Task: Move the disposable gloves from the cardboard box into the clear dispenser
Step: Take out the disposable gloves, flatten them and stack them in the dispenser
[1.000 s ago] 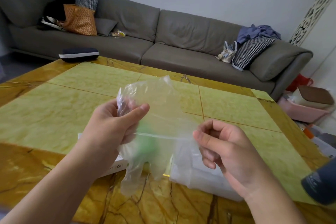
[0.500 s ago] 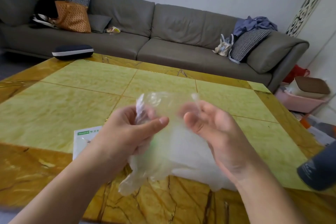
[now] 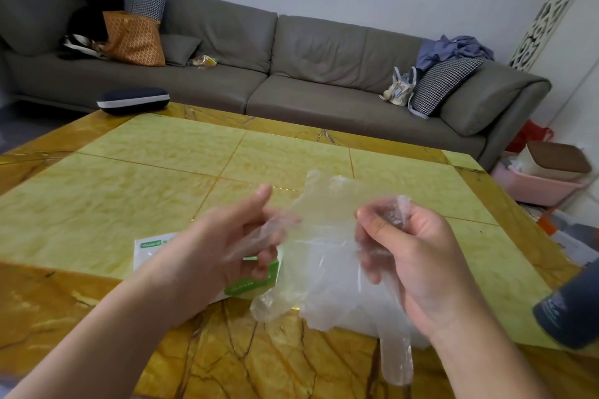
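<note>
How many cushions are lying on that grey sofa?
4. An orange cushion, a checked cushion behind it and a plain grey cushion sit at the sofa's left end; a black-and-white checked cushion leans at the right end. The clutter may hide more.

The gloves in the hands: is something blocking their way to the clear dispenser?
Cannot tell: no dispenser is recognisable. Both the left hand and right hand already hold the gloves above the table.

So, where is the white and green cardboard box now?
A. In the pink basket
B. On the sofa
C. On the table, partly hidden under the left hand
C: the cardboard box lies on the table, partly behind the left hand.
</note>
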Tool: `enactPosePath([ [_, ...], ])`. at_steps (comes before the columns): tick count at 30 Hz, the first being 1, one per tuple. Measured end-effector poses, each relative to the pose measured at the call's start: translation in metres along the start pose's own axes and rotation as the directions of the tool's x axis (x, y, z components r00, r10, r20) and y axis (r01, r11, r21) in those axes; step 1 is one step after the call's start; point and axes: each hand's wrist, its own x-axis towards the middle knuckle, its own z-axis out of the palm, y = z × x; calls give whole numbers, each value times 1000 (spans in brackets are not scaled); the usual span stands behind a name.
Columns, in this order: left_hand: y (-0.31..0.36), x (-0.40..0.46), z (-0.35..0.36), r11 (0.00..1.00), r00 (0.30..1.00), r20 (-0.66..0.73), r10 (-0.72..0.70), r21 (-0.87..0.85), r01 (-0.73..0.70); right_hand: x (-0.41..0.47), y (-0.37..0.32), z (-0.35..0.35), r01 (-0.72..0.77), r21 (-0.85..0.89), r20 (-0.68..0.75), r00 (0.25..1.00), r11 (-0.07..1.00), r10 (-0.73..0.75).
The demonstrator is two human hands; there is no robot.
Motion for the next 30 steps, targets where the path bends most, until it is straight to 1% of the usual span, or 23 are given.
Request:
enactPosePath([
  [1, -2, -1, 2, 997, 1000, 13, -1, 77, 0, 0, 1, 1, 2, -8, 7, 1000, 1000, -2],
  [2, -3, -1, 3, 993, 1000, 11, 16, 116, -17, -1, 1, 1, 5, -20, 12, 1000, 1000, -4],
  [4, -3, -1, 3, 987, 997, -12, 72, 143, -70, -1, 2, 0, 12, -39, 19, 1000, 999, -12],
  [6, -3, 0, 0, 989, 994, -32, 101, 110, -97, -1, 1, -2, 23, -47, 17, 1000, 999, -22],
  [9, -3, 0, -2, 993, 994, -16, 111, 50, -110, 0, 1, -3, 27, -46, 5, 1000, 999, -27],
  [11, -3, 1, -1, 993, 993, 6, 119, -21, -119, 1, 1, -3, 17, -46, 3, 1000, 999, -17],
  [15, -3, 2, -4, 947, 986, 30, 167, -283, -151, 2, 2, -4, -1, -45, -13, 1000, 999, 1],
  [17, -3, 3, -7, 900, 987, 6, 159, -411, -143, 2, 3, -4, -6, -42, -17, 1000, 999, 5],
  [19, -3, 3, -9, 872, 987, -24, 161, -464, -154, 1, 3, -5, -12, -36, -28, 1000, 999, 11],
  [20, -3, 3, -7, 884, 988, -26, 152, -444, -147, 1, 3, -4, -14, -32, -31, 999, 999, 13],
  [21, -2, 2, -4, 912, 992, -19, 125, -391, -122, 1, 3, -4, -14, -31, -31, 999, 999, 13],
  [23, -3, 1, 0, 982, 997, -42, 60, -179, -66, 0, 4, -4, -12, -36, -26, 1000, 999, 11],
  [24, -4, 1, 0, 996, 996, -66, 53, -63, -57, 0, 4, -4, -13, -42, -25, 1000, 999, 12],
  [25, -4, 1, 1, 998, 995, -75, 60, 17, -59, 0, 4, -5, -14, -50, -27, 1000, 999, 13],
  [27, -4, 1, -1, 994, 996, -65, 68, 89, -62, 0, 4, -8, -6, -59, -31, 1000, 998, 5],
  [30, 1, 0, -9, 992, 999, -29, 43, 118, -40, 1, 2, -11, 7, -58, -33, 999, 998, -8],
])
